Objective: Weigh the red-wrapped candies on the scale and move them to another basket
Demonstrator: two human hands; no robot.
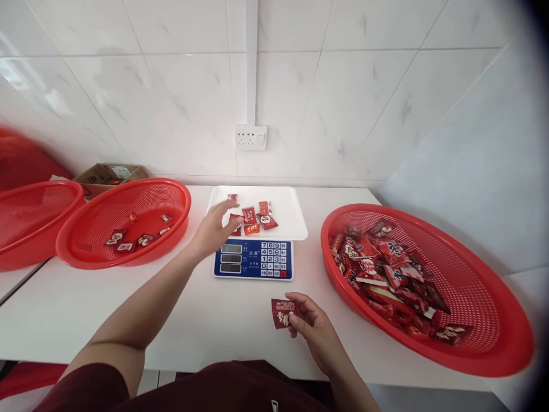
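A blue-fronted weighing scale (pixel 254 259) stands mid-table, and its white pan (pixel 288 224) carries several red candy packets (pixel 257 217). My left hand (pixel 217 229) reaches over the pan's left side, fingers spread and open, fingertips touching a dark red packet (pixel 235 220) there. Nearer to me, my right hand (pixel 312 320) pinches one red candy packet (pixel 283 313) between thumb and fingers, held just above the tabletop in front of the scale.
A large red mesh basket (pixel 472 320) at the right holds a heap of red packets. Left of the scale, another red basket (pixel 128 200) holds several packets, with a further red basket (pixel 26 229) and a cardboard box (pixel 109 173) beyond. A wall socket (pixel 251 137) is behind.
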